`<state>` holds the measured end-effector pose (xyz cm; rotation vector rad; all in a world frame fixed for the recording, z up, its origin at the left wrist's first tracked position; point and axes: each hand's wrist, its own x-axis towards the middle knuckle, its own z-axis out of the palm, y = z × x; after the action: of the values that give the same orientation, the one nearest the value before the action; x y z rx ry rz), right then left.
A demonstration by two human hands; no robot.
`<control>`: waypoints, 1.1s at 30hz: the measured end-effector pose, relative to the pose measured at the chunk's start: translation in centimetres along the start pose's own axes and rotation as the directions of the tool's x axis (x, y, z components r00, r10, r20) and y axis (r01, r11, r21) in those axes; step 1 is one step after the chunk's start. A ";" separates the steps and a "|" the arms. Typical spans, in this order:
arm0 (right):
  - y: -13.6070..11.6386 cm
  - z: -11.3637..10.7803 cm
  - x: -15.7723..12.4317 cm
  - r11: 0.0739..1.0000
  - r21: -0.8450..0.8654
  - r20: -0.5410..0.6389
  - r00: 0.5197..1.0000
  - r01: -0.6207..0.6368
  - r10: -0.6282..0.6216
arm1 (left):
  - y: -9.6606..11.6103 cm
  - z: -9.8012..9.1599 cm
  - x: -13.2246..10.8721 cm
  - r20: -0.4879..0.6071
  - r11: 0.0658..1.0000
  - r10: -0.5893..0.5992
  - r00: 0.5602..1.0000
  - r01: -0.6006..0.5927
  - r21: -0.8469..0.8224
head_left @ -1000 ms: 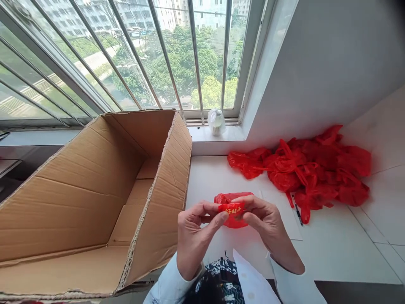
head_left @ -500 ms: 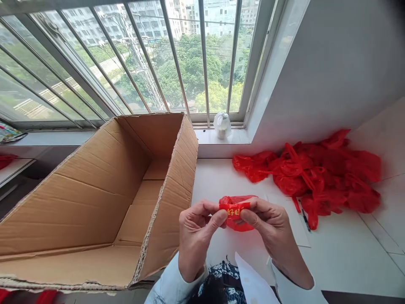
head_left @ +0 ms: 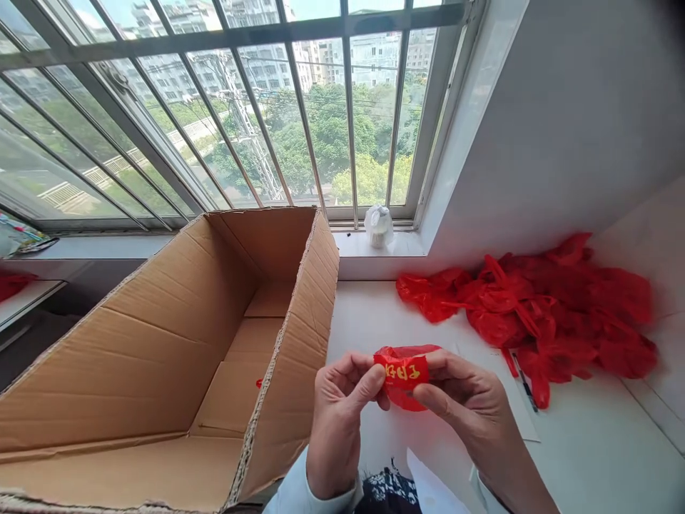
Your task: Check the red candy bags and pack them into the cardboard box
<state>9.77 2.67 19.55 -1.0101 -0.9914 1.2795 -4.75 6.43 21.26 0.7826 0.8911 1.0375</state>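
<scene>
Between my two hands is a small red packet (head_left: 402,371) with yellow lettering on its face. My left hand (head_left: 342,421) pinches its left end between thumb and fingertips. My right hand (head_left: 474,414) holds the right end, fingers behind it and the thumb near its lower corner. Just beyond it, partly covered by the packet and my fingers, a red plastic bag (head_left: 409,400) lies on the white table (head_left: 369,314).
A large open cardboard box (head_left: 160,343) stands on the left, with a small red thing (head_left: 259,383) inside by its right wall. Red plastic bags (head_left: 556,300) are heaped at the right, beside a pen (head_left: 527,385) and paper. A white bundle (head_left: 379,226) sits on the sill below the barred window.
The packet now shows more of its lettered face, and my right thumb has moved lower off it. The view has tilted up slightly. A small red thing now shows inside the box.
</scene>
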 end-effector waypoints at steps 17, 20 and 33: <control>-0.4 -0.8 -1.3 0.998 -0.050 -0.101 0.994 0.024 -0.029 | 0.3 0.7 -0.7 0.135 0.999 -0.038 0.990 0.033 0.039; -0.5 -0.9 -1.5 0.997 -0.079 -0.103 0.994 0.027 -0.035 | 0.3 0.6 -0.9 0.142 0.999 -0.024 0.990 0.017 0.048; -1.6 -1.4 -1.1 0.760 -0.438 0.039 0.855 0.481 -0.518 | 0.5 0.7 -1.3 0.483 0.215 0.699 0.527 -0.799 0.561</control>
<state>11.46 1.45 20.67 -1.0228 -1.4067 0.5691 -4.61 5.29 22.36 2.1670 0.7918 1.4491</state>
